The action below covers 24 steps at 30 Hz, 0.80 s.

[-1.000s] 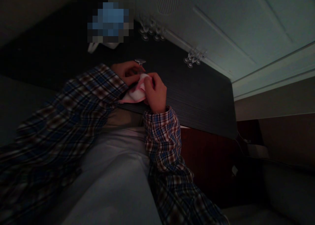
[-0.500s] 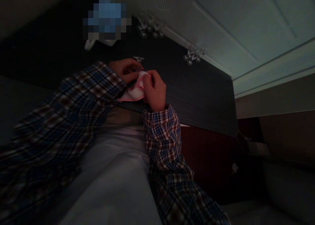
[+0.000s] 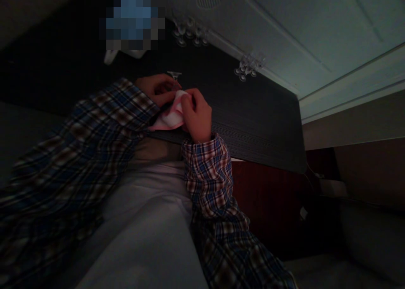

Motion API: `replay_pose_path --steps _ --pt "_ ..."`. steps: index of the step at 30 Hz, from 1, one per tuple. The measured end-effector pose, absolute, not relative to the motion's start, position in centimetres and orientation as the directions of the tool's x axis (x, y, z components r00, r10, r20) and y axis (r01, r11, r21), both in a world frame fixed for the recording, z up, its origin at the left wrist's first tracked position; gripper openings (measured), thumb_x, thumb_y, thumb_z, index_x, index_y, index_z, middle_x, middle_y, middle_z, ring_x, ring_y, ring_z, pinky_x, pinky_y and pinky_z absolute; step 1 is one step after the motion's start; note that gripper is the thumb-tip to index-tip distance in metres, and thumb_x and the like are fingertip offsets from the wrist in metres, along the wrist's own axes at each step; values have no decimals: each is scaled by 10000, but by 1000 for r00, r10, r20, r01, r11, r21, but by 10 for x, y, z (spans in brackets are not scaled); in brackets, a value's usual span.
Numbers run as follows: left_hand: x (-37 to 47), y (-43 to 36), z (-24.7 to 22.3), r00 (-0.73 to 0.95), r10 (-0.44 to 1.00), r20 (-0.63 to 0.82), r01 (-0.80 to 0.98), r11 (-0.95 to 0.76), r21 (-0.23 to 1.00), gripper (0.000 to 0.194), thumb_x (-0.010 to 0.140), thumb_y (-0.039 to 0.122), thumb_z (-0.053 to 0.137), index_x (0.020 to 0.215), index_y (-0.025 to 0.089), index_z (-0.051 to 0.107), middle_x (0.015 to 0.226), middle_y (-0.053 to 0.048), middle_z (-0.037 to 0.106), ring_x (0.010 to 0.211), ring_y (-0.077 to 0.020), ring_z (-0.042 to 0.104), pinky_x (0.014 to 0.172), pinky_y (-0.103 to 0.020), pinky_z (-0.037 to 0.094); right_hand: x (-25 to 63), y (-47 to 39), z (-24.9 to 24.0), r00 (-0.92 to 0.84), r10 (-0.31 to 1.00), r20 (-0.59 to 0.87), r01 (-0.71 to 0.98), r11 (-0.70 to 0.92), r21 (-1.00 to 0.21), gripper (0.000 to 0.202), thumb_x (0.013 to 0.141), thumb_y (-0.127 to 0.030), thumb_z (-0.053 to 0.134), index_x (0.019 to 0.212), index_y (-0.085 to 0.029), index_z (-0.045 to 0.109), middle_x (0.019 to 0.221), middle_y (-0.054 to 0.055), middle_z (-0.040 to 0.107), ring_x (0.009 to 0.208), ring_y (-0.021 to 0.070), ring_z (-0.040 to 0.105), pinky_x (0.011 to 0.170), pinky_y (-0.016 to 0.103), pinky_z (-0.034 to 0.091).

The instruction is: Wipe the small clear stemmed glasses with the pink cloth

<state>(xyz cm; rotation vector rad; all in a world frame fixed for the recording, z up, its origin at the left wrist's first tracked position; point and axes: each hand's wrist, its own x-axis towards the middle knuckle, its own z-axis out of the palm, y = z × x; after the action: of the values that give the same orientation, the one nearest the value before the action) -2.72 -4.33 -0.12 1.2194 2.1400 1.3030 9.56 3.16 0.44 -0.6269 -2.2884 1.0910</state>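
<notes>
My left hand (image 3: 158, 87) is curled around a small stemmed glass (image 3: 174, 74). Its clear foot and part of the stem show beyond my fingers; the bowl is hidden by my hand and the cloth. A pink and white cloth (image 3: 169, 119) is pinched in my right hand (image 3: 199, 114), bunched up against the glass. The cloth's loose end hangs toward my left sleeve. Both hands are close together over the near edge of a dark wood-grain table (image 3: 256, 120).
Several small stemmed glasses (image 3: 189, 31) are grouped at the table's back edge, with another cluster (image 3: 249, 66) farther right, both by a pale panelled wall (image 3: 303, 31). A white object (image 3: 134, 52), partly under a blurred-out blue patch, lies at the back left.
The glass foot shows a little more above my left fingers, stem included. Both hands keep their hold, and the whole view has shifted slightly.
</notes>
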Motion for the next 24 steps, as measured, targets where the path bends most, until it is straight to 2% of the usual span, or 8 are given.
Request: replay_pose_path --steps 9,15,24 --pt "-31 -41 -6 -568 811 142 472 180 863 335 693 279 538 995 139 574 859 -41 613 663 -93 522 589 -207 426 97 29 7 -733 620 279 156 552 -819 242 837 -382 332 842 -197 487 749 -14 525 723 95 510 735 239 390" --pt "-34 -41 -12 -575 804 154 441 145 885 369 690 337 533 1006 150 564 844 -52 618 619 -118 546 551 -226 439 97 28 8 -730 625 276 158 547 -822 233 835 -369 329 840 -203 492 745 -16 529 712 96 508 708 228 374" --pt "-32 -41 -9 -572 808 139 476 189 859 358 686 375 494 973 174 571 909 -44 623 703 -142 558 569 -212 439 97 27 11 -717 631 298 168 571 -804 211 836 -335 325 822 -199 486 718 -23 521 677 88 495 650 207 352"
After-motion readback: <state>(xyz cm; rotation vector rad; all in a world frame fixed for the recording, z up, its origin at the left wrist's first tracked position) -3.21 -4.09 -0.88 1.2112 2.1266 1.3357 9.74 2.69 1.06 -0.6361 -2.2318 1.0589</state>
